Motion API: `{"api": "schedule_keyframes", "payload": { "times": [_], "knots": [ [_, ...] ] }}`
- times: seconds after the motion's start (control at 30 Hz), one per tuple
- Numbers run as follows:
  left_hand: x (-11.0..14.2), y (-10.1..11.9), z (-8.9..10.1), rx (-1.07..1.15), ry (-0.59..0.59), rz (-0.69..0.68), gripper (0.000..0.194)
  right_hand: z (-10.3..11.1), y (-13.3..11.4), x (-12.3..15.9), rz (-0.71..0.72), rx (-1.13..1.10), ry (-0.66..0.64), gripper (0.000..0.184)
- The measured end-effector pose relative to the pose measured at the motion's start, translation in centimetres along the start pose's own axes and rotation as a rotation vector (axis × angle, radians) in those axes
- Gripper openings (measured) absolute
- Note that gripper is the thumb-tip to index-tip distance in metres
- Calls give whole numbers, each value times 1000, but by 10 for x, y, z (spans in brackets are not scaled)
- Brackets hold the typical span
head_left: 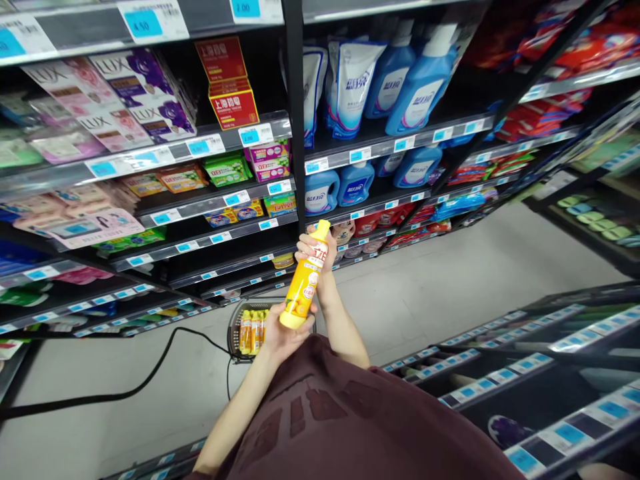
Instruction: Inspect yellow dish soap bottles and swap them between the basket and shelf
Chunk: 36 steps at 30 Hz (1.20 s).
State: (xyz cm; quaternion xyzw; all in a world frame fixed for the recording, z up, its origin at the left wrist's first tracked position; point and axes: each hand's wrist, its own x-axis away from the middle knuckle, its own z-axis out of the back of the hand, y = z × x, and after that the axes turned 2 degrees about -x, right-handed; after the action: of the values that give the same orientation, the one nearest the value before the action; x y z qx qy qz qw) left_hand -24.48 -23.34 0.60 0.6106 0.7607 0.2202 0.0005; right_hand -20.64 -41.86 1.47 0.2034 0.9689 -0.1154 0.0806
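A yellow bottle of dish soap (303,283) with citrus fruit on its label is held tilted in front of my chest, cap end up and away from me. My right hand (327,252) wraps round its upper part, just below the yellow cap. At the base, my left hand (286,333) supports it from below, fingers closed round the bottom end. Beneath the bottle, a dark shopping basket (233,327) on the floor holds several similar yellow bottles (254,331).
Ahead stand shelves with boxed soaps (150,100), blue detergent bottles (417,93) and refill pouches (350,87). A black cable or strap (125,393) runs leftward from the basket. Another shelf rack (500,387) stands close on the right. Grey aisle floor (440,280) extends right.
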Motion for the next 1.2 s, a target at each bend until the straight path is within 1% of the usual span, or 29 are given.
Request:
{"api": "schedule_keyframes", "payload": {
  "times": [0.07,0.1,0.17,0.23,0.27,0.3,0.33,0.37,0.4,0.47,0.53,0.6,0.77,0.9,0.97,1.07,1.2],
  "knots": [
    [-5,-1,0,-195,145,-140,48,-10,-11,2,-25,147,36,35],
    [-7,-3,0,-291,216,-218,49,-14,-15,3,-19,246,78,33],
    [-11,-6,0,-477,324,-353,57,-21,-20,4,32,443,208,32],
    [-12,-9,0,-599,377,-422,62,-24,-22,5,72,568,326,33],
    [-11,-11,0,-620,373,-423,58,-24,-22,5,73,590,346,33],
    [-10,-13,0,-610,342,-404,51,-25,-22,6,60,584,336,34],
    [-9,-16,0,-575,284,-363,43,-25,-21,7,36,559,302,35],
    [-8,-18,0,-524,207,-306,39,-25,-21,7,11,518,262,37],
    [-7,-21,0,-470,120,-241,42,-25,-20,8,-10,470,226,37],
    [-5,-26,1,-385,-39,-127,53,-25,-18,9,-39,368,180,34],
    [-5,-30,3,-347,-134,-68,59,-26,-15,9,-74,288,154,29],
    [-5,-32,5,-319,-160,-63,60,-27,-12,8,-101,251,149,26],
    [-3,-25,10,-171,-168,-64,57,-28,-8,8,-113,278,198,26],
    [0,-21,13,16,-196,-42,59,-26,-8,6,-113,215,145,20],
    [0,-21,13,60,-195,-36,59,-26,-8,5,-116,183,135,20],
    [0,-22,14,73,-190,-39,59,-25,-7,4,-118,171,155,23],
    [-1,-24,15,81,-203,-35,59,-25,-7,4,-109,206,196,33]
  ]
}}
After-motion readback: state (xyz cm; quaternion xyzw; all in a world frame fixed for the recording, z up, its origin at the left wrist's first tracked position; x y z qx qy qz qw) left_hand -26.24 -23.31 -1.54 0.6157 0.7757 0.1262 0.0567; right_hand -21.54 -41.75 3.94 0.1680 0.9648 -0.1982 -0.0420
